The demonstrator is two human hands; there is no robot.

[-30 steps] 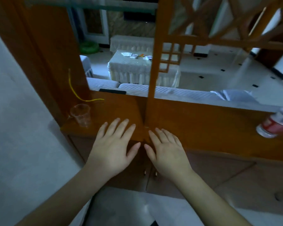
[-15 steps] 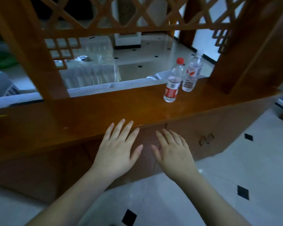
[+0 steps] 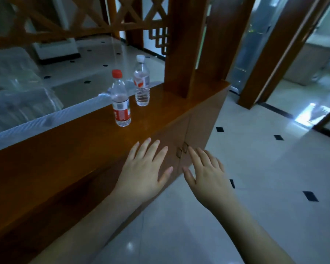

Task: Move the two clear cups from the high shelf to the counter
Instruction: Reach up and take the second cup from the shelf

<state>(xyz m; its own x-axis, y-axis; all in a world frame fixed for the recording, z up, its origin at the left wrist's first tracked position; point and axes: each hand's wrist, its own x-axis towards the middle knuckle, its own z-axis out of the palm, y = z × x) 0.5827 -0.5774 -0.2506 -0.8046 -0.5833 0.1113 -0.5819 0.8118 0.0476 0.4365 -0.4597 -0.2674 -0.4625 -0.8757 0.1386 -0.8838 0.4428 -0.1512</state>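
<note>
Both hands are held flat with fingers spread, empty: the left hand (image 3: 145, 174) over the counter (image 3: 69, 149) edge, the right hand (image 3: 208, 178) beside it.

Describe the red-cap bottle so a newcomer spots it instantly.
Find the wooden counter under the lattice screen. Two upright clear bottles stand near its right-end post. The red-cap bottle is the nearer one, with a red label; the white-cap bottle stands behind it.
</note>
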